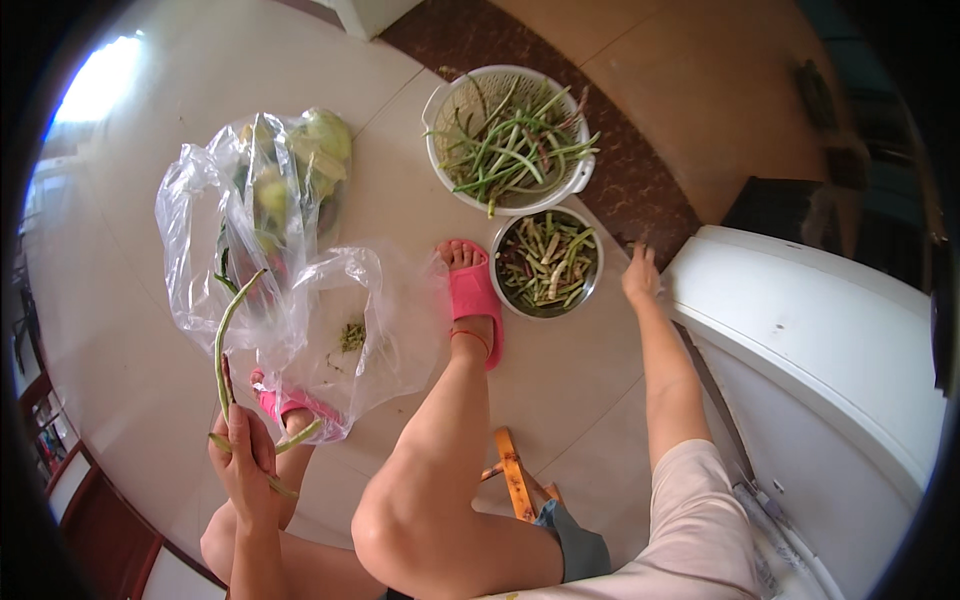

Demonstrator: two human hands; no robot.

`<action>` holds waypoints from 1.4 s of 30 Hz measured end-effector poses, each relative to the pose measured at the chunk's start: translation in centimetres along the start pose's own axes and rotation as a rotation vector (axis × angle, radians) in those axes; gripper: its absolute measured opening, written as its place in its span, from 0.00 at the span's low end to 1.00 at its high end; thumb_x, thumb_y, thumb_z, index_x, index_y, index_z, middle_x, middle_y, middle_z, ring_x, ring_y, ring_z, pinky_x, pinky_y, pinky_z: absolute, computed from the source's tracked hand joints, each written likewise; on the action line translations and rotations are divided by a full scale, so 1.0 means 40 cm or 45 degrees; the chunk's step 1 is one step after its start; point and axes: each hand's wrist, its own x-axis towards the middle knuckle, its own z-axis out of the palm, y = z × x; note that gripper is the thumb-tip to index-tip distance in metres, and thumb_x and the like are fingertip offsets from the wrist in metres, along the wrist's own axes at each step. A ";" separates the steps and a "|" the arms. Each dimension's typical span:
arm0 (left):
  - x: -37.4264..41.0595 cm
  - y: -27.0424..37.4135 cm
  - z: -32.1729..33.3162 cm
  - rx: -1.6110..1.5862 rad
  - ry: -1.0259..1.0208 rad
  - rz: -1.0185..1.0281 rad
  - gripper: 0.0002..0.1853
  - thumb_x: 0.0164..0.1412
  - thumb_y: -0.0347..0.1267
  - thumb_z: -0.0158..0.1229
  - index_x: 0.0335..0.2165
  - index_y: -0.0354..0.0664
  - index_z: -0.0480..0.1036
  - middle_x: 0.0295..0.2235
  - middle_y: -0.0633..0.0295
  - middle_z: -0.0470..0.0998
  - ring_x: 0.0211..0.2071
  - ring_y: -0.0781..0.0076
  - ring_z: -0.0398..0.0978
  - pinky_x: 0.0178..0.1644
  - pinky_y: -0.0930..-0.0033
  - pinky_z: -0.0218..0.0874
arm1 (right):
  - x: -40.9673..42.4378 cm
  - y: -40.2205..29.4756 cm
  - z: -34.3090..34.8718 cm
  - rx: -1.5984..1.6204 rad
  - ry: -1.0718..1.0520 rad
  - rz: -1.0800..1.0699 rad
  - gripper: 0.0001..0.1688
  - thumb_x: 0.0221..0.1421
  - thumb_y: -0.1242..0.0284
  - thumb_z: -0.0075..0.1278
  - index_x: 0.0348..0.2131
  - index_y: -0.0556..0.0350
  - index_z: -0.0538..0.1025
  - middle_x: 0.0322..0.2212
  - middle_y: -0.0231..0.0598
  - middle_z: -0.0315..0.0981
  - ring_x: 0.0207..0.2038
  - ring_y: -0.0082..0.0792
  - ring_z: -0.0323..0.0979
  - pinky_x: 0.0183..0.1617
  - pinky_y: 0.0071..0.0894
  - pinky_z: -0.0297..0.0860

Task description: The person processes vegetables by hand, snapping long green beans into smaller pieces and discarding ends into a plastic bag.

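Note:
My left hand (244, 450) is closed around a few long green beans (226, 330); one stands up past the fingertips, and shorter ends stick out at the sides. A dark reddish pod (227, 375) also rises from this grip. On the right, my right hand (641, 276) reaches out over the floor beside a metal bowl (598, 279); whether anything is in its fingers is unclear. Short broken bean pieces (551, 259) fill much of that bowl. Just beyond it, a white plastic colander (442, 161) holds long whole beans (517, 146).
A clear plastic bag (195, 195) with vegetables (319, 142) lies at left. Another clear bag (401, 330) holds small green scraps (352, 337) between my pink slippers (474, 289). A white cabinet-like unit (810, 285) stands at right, near a wooden stool (514, 472) and a dark stone floor strip (630, 180).

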 end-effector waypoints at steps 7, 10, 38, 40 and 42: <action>0.019 -0.009 -0.008 0.048 0.052 -0.063 0.17 0.61 0.36 0.42 0.18 0.42 0.59 0.09 0.72 0.54 0.09 0.89 0.47 0.11 0.83 0.36 | 0.096 -0.048 0.114 0.051 -0.087 0.240 0.16 0.52 0.80 0.33 0.43 0.56 0.62 0.45 0.50 0.60 0.41 0.48 0.67 0.42 0.41 0.66; 0.015 0.005 -0.004 0.019 0.032 -0.079 0.16 0.61 0.36 0.42 0.19 0.42 0.60 0.09 0.73 0.54 0.09 0.89 0.47 0.11 0.83 0.37 | 0.064 -0.064 0.115 0.436 0.006 0.393 0.13 0.51 0.79 0.35 0.39 0.57 0.63 0.43 0.50 0.62 0.41 0.49 0.67 0.41 0.41 0.65; -0.029 0.019 -0.047 -0.373 -0.128 -0.347 0.13 0.62 0.35 0.40 0.24 0.40 0.62 0.09 0.72 0.52 0.10 0.87 0.46 0.11 0.83 0.38 | -0.489 -0.260 0.349 0.637 -0.016 -0.297 0.17 0.48 0.72 0.45 0.39 0.58 0.65 0.37 0.53 0.58 0.38 0.54 0.62 0.39 0.44 0.63; -0.030 0.025 -0.044 -0.403 -0.129 -0.357 0.13 0.62 0.35 0.40 0.24 0.40 0.62 0.09 0.72 0.51 0.10 0.86 0.45 0.11 0.83 0.37 | -0.460 -0.245 0.364 0.524 -0.073 -0.324 0.12 0.47 0.72 0.46 0.34 0.57 0.69 0.34 0.50 0.62 0.33 0.53 0.65 0.37 0.44 0.63; -0.030 0.029 -0.043 -0.431 -0.110 -0.367 0.13 0.62 0.36 0.41 0.24 0.41 0.62 0.09 0.72 0.51 0.10 0.86 0.45 0.11 0.83 0.37 | -0.464 -0.255 0.367 0.504 -0.071 -0.231 0.08 0.46 0.73 0.46 0.29 0.57 0.71 0.31 0.49 0.64 0.32 0.52 0.65 0.37 0.44 0.64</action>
